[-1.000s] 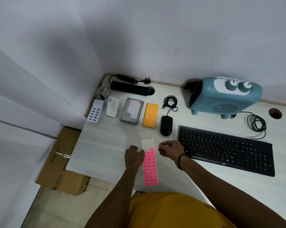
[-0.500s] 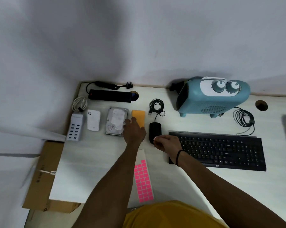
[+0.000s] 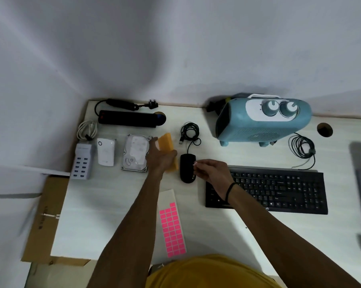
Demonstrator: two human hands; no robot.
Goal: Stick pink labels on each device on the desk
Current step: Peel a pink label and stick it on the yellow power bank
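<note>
A sheet of pink labels [image 3: 173, 229] lies on the white desk [image 3: 105, 204] near its front edge. My left hand [image 3: 162, 157] grips the orange device [image 3: 167, 143] and holds it tilted up off the desk. My right hand [image 3: 209, 170] hovers over the black mouse [image 3: 187, 168], pinching a small pale label [image 3: 195, 163] between its fingertips. In the row to the left lie a hard drive [image 3: 135, 152], a white adapter [image 3: 106, 151] and a grey USB hub [image 3: 82, 161]. The black keyboard [image 3: 279, 189] and blue heater [image 3: 262, 121] sit to the right.
A black power strip [image 3: 127, 118] with its cable lies along the back wall. Coiled cables [image 3: 190, 132] rest behind the mouse and beside the heater [image 3: 302, 146]. A cardboard box [image 3: 44, 217] stands below the desk's left edge. A cable hole [image 3: 324, 129] is at back right.
My left hand left the label sheet, reached forward and lifted the orange device so it tilts. My right hand moved forward with the label to above the mouse.
</note>
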